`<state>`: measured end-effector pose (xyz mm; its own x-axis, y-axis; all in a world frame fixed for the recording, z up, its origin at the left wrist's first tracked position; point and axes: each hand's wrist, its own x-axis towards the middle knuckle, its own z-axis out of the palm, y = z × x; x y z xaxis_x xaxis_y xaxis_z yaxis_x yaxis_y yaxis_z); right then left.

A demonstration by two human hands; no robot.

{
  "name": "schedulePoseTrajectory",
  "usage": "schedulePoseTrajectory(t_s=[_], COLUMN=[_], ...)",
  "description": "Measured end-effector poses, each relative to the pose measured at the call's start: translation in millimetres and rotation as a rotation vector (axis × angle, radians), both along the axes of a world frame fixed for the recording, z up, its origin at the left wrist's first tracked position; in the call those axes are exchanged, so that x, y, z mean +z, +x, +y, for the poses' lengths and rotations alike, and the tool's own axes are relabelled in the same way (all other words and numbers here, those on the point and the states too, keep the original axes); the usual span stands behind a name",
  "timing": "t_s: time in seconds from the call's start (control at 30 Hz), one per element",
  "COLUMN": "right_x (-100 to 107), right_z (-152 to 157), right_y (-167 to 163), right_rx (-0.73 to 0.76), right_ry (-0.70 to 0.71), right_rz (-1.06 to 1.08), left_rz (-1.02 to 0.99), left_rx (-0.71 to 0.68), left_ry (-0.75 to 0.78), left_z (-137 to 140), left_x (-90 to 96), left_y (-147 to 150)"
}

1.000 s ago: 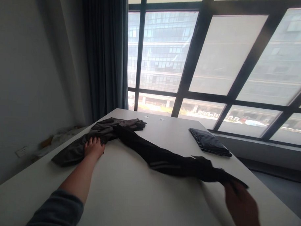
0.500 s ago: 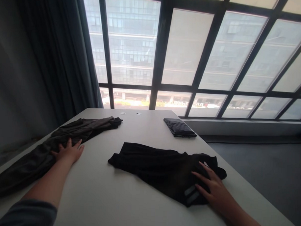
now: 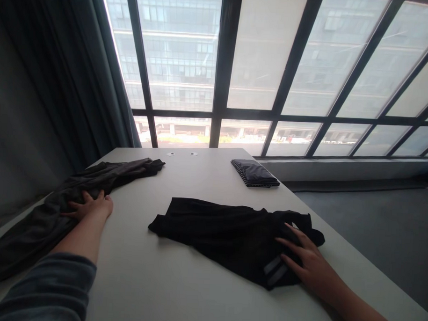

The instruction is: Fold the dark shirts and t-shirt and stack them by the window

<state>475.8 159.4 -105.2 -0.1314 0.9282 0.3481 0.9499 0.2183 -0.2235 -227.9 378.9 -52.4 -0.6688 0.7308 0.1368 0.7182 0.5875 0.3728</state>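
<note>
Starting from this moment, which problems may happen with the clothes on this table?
The dark gray garment lies along the left edge of the table, under the left hand; an outward push might make it slide off.

The black garment is bunched near the right hand, so pressing there might crease it.

The folded dark fabric sits close to the right edge; a bump could perhaps knock it down.
</note>
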Motion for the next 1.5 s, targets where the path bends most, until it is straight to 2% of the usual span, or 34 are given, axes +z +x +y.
schedulePoseTrajectory(t_s=[0.1, 0.17, 0.23, 0.33, 0.47, 0.53, 0.67, 0.8, 0.93, 1.03, 1.1, 1.17, 1.23, 1.3, 1.37, 1.5], right_x=[4, 8, 11, 16, 19, 22, 32, 40, 45, 50, 53, 56, 58, 61, 65, 69], right_z=[-1, -2, -3, -4, -5, -6, -14, -28, -40, -50, -59, -70, -80, -84, -83, -68], right_y=[-2, -4, -7, -11, -14, -15, -28, -68, -135, -182, -203, -211, -209, -200, -190, -176], right_rx=[0.004, 0.002, 0.0, 0.009, 0.007, 0.017, 0.047, 0.049, 0.202, 0.238, 0.322, 0.475, 0.646, 0.753, 0.716, 0.381], right_ry=[-0.013, -0.022, -0.039, -0.062, -0.038, -0.016, -0.003, -0.083, -0.149, -0.191, -0.219, -0.25, -0.253, -0.198, -0.087, 0.124], right_rz=[0.02, 0.035, 0.051, 0.082, 0.165, 0.228, 0.393, 0.592, 0.749, 0.895, 1.006, 1.061, 0.989, 0.844, 0.748, 0.674], left_rz=[0.049, 0.138, 0.215, 0.292, 0.345, 0.365, 0.399, 0.295, 0.153, 0.056, 0.007, -0.064, -0.147, -0.196, -0.224, -0.256], left_rx=[0.026, -0.006, -0.117, -0.372, -0.702, -0.797, -1.019, -1.223, -1.269, -1.206, -1.099, -1.026, -1.041, -1.097, -1.129, -1.132], left_ry=[0.012, 0.035, -0.001, -0.099, -0.178, -0.121, 0.102, 0.131, 0.171, 0.245, 0.3, 0.334, 0.315, 0.264, 0.244, 0.322], left_z=[-5, -12, -25, -53, -91, -109, -143, -180, -215, -238, -253, -265, -273, -277, -277, -273], left_x=[-1.4, -5.9, -13.1, -25.7, -37.4, -38.1, -29.6, -20.0, -20.1, -23.4, -23.3, -18.6, -9.6, 1.0, 9.3, 15.5], left_y=[0, 3, 11, 33, 85, 116, 176, 234, 289, 315, 318, 313, 303, 294, 289, 287])
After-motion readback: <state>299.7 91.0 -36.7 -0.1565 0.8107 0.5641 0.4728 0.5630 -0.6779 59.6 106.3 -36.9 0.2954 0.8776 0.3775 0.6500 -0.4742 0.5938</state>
